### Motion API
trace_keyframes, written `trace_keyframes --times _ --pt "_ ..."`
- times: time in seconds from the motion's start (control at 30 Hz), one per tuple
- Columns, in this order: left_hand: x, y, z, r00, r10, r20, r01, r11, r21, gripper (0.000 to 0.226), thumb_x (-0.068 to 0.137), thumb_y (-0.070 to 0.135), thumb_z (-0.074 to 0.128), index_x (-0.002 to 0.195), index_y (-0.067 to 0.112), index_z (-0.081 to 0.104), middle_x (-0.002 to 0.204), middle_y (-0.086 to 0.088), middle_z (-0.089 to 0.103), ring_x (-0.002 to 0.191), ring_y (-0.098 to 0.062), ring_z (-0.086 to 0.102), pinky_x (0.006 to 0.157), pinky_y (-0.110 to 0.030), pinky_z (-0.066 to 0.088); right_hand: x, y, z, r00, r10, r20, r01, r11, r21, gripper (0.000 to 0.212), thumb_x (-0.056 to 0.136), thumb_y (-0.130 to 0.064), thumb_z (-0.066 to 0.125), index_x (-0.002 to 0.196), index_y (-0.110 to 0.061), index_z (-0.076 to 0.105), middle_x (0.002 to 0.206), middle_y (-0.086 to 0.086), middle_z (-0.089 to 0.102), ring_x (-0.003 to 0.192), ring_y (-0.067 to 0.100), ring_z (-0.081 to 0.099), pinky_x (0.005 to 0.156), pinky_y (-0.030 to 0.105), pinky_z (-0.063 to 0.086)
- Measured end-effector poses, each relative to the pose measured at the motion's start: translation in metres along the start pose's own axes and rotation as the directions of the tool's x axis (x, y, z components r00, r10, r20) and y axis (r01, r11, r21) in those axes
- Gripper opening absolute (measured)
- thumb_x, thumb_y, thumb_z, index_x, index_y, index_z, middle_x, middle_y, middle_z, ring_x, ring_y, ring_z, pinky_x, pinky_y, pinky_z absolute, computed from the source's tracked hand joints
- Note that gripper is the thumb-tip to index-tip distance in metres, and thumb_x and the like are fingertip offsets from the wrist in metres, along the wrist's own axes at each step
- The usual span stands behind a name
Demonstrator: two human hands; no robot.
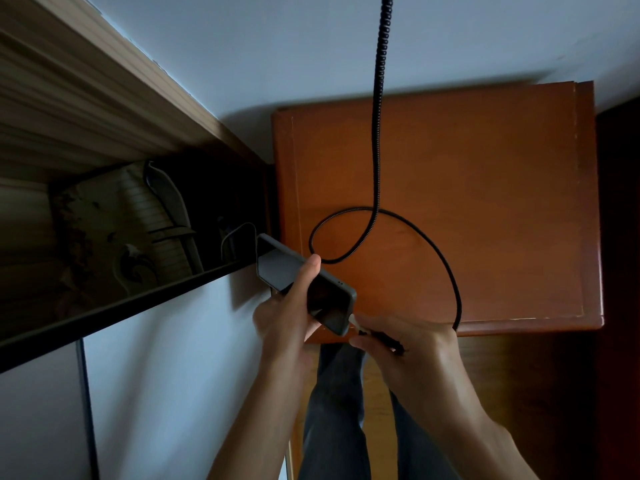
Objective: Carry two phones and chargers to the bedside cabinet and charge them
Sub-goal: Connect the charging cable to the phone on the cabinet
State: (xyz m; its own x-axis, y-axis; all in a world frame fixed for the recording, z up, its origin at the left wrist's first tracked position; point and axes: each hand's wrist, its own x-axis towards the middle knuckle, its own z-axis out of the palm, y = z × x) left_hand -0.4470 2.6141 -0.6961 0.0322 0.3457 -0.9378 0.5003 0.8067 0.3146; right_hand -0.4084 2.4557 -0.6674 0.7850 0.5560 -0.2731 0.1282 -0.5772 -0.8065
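One phone [304, 285] in view, the second isn't visible in this frame. Left hand [284, 315] is wrapping it around the mid-body, thumb across the dark screen, fingers behind the case, holding it in the air just off the front-left corner of the bedside cabinet [485, 188]. Right hand [412, 344] is pinching the cable plug [356, 323] between thumb and fingertips, the pale tip touching or just entering the phone's bottom edge; can't tell if it's seated.

Handling, as a judgement: phone is rigid, light enough for one hand, case looking matte so decent grip; glass face is the fragile part. The side-edge grip is right, since it's leaving the port end clear. Plug is small and stiff, so it's best gripped on the housing, not the cord.

Black braided charging cable [377, 133] is dropping from the top of frame, looping once on the cabinet top, then running to the right hand. It's flexible but springy, so likely tugging on the plug.

Containers: the cabinet top is carrying only the cable loop. The dark gap to the left is showing a thin white wire [235, 233]; the rest is too dim to read.
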Motion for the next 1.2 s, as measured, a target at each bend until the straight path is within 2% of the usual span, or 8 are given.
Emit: trace_keyframes --times 0.37,0.47,0.53,0.63,0.73,0.87,1.0,1.2 --pt "0.006 0.001 -0.013 0.983 0.12 -0.138 -0.123 0.992 -0.011 0.043 0.062 0.043 0.088 0.086 0.015 0.066 0.056 0.009 0.073 0.052 -0.005 0.072 0.042 -0.02 0.053 0.009 -0.001 0.014 0.979 0.031 0.204 -0.058 0.99 0.126 0.039 0.074 -0.039 0.082 0.11 -0.031 0.069 0.099 -0.02 0.066 0.094 0.0 0.062 0.077 0.015 0.05" --pt "0.005 0.006 -0.022 0.944 0.25 -0.217 -0.245 0.968 0.052 0.033 0.068 0.039 0.087 0.086 0.017 0.07 0.061 0.009 0.075 0.055 -0.004 0.072 0.043 -0.02 0.054 0.002 0.021 0.015 0.94 0.104 0.325 -0.062 0.989 -0.135 0.068 0.068 -0.054 0.081 0.129 -0.032 0.06 0.125 -0.02 0.056 0.119 0.002 0.042 0.104 0.025 0.034" --pt "0.005 0.012 -0.026 0.922 0.301 -0.245 -0.298 0.953 0.051 0.036 0.069 0.036 0.088 0.094 0.015 0.072 0.072 0.005 0.077 0.06 -0.008 0.074 0.048 -0.022 0.055 -0.011 0.038 0.017 0.918 0.212 0.335 -0.126 0.957 -0.26 0.058 0.076 -0.04 0.08 0.129 -0.027 0.059 0.127 -0.015 0.052 0.121 0.005 0.036 0.109 0.03 0.032" --pt "0.007 0.023 -0.028 0.889 0.377 -0.262 -0.372 0.926 0.071 0.045 0.07 0.034 0.089 0.104 0.009 0.071 0.08 0.003 0.076 0.062 -0.008 0.074 0.049 -0.022 0.055 -0.041 0.056 0.027 0.892 0.306 0.334 -0.238 0.944 -0.228 0.026 0.088 -0.015 0.071 0.113 -0.019 0.066 0.109 -0.009 0.061 0.102 0.004 0.056 0.088 0.019 0.046" --pt "0.014 0.025 -0.026 0.852 0.472 -0.227 -0.449 0.882 0.145 0.043 0.067 0.033 0.091 0.098 0.01 0.071 0.07 0.013 0.072 0.054 0.003 0.069 0.044 -0.011 0.048 -0.065 0.056 0.044 0.858 0.351 0.375 -0.314 0.936 -0.156 0.008 0.096 -0.02 0.062 0.093 -0.019 0.07 0.076 -0.013 0.065 0.068 -0.003 0.06 0.06 0.009 0.039" --pt "0.027 0.022 -0.018 0.817 0.554 -0.162 -0.484 0.81 0.331 0.05 0.055 0.052 0.089 0.072 0.02 0.056 0.051 0.011 0.049 0.049 -0.005 0.049 0.05 -0.021 0.042 -0.086 0.055 0.07 0.772 0.407 0.488 -0.403 0.908 -0.119 0.026 0.092 -0.042 0.057 0.084 -0.019 0.065 0.084 0.002 0.075 0.078 0.01 0.069 0.07 0.025 0.052" --pt "0.039 0.015 -0.009 0.77 0.629 -0.107 -0.48 0.681 0.554 0.073 0.053 0.062 0.086 0.102 0.013 0.064 0.087 -0.005 0.068 0.084 -0.026 0.068 0.069 -0.034 0.054 -0.095 0.062 0.091 0.686 0.455 0.567 -0.52 0.852 -0.054 0.031 0.098 -0.033 0.053 0.069 -0.025 0.063 0.085 -0.002 0.076 0.082 0.003 0.068 0.09 0.024 0.05" --pt "0.065 0.0 0.031 0.696 0.718 0.016 -0.46 0.428 0.778 0.084 0.057 0.063 0.086 0.118 0.013 0.056 0.114 -0.005 0.065 0.101 -0.026 0.066 0.076 -0.035 0.053 -0.086 0.078 0.106 0.633 0.533 0.562 -0.604 0.794 -0.073 0.023 0.101 -0.028 0.051 0.082 -0.023 0.063 0.09 -0.001 0.074 0.084 0.007 0.067 0.076 0.018 0.051"
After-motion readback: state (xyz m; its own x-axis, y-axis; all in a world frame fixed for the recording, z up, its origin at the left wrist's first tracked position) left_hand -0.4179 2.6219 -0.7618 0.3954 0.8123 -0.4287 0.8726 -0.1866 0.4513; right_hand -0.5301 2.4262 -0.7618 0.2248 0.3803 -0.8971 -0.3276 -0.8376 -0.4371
